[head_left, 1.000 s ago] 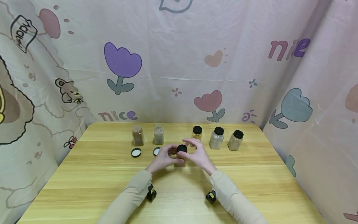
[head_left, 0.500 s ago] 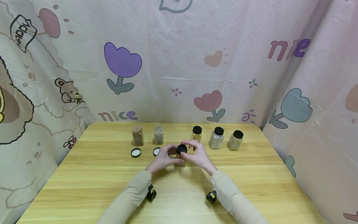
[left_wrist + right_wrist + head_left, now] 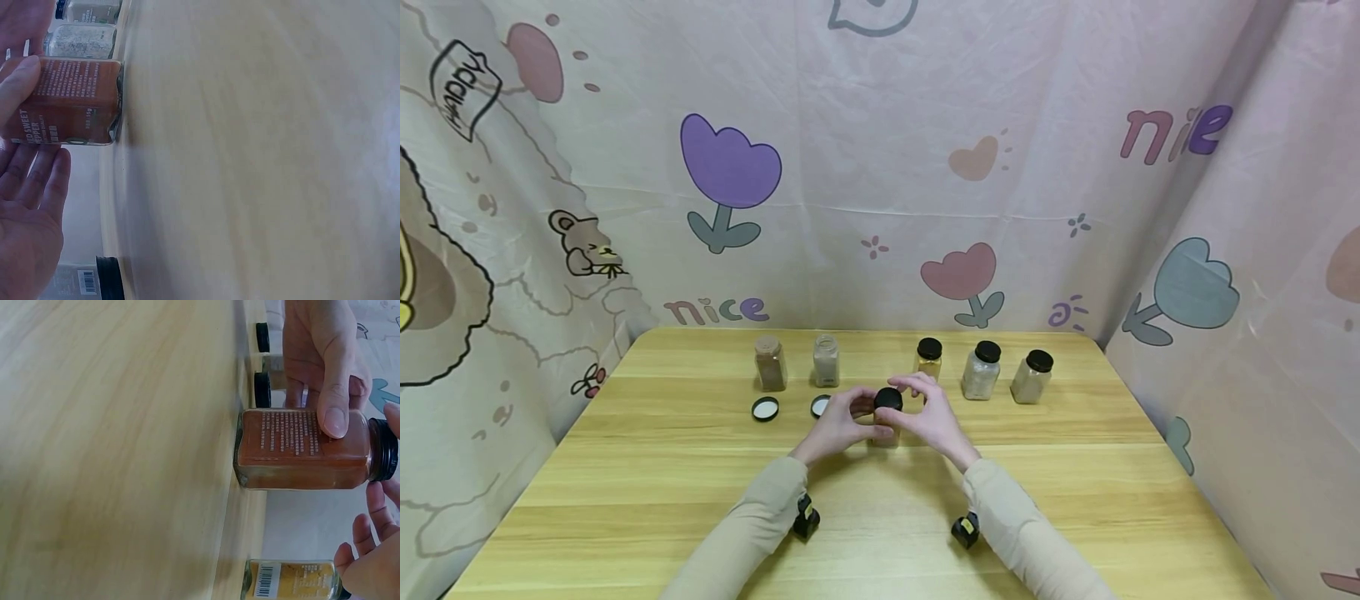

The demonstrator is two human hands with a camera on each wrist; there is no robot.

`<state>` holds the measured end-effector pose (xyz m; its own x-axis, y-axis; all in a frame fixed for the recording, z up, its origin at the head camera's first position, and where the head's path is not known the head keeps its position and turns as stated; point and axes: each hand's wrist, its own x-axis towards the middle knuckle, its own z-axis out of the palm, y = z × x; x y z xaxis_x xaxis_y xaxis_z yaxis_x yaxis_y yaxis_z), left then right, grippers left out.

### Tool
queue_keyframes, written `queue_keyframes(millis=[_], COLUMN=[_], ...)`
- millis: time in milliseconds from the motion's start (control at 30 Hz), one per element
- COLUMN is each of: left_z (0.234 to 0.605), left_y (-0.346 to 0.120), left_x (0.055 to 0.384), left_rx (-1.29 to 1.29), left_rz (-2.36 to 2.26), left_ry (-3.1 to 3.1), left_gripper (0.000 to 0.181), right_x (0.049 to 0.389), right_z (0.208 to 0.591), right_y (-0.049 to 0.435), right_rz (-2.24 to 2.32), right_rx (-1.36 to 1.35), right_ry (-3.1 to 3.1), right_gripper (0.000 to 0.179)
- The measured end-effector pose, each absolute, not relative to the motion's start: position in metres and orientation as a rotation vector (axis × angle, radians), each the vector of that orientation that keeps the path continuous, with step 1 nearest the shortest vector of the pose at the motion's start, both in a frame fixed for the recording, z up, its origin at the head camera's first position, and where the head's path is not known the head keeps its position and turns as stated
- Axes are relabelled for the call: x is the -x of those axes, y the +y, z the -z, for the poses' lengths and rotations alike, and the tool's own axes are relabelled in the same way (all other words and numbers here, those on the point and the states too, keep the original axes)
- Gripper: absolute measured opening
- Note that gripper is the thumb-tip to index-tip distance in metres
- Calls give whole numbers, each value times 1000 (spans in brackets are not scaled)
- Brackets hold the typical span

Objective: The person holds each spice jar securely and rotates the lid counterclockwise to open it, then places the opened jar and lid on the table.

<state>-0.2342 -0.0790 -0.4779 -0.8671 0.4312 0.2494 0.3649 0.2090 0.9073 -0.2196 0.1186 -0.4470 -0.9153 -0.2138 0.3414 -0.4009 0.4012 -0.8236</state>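
A glass spice jar of red-brown powder (image 3: 294, 450), its label partly reading "SWEET" and "PEPPER" in the left wrist view, stands upright on the wooden table. My left hand (image 3: 842, 423) grips the jar's body, thumb across the near face and fingers on the far side. On top sits a black screw lid (image 3: 382, 450), which my right hand (image 3: 934, 418) pinches between thumb and index finger. The other right fingers spread out beyond the lid. A yellow-powder jar with a black lid (image 3: 928, 348) stands just behind the right hand, partly hidden.
Two uncapped jars, one brown (image 3: 771, 365) and one pale grey (image 3: 826, 362), stand at the back left. In front lie two upturned black lids with white linings (image 3: 765, 408) (image 3: 820, 406). Two capped jars (image 3: 981, 372) (image 3: 1032, 377) stand at the back right.
The right hand's fingers dipped round the lid half a second ago and are raised again now. Left hand and jar keep their place.
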Motion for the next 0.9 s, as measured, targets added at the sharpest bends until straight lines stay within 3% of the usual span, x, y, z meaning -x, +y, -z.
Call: queue_keyframes(millis=[567, 900], left_z=[479, 479], left_y=[-79, -79], left_x=[235, 235], left_rx=[-815, -802], left_rz=[-1780, -1787], left_ry=[2380, 2374], left_gripper=[48, 49], right_x=[221, 218], right_z=[450, 444], right_y=[121, 117], right_rz=[-1501, -1555], right_rx=[-724, -539], right_ry=[-2418, -2499], right_gripper=[44, 44])
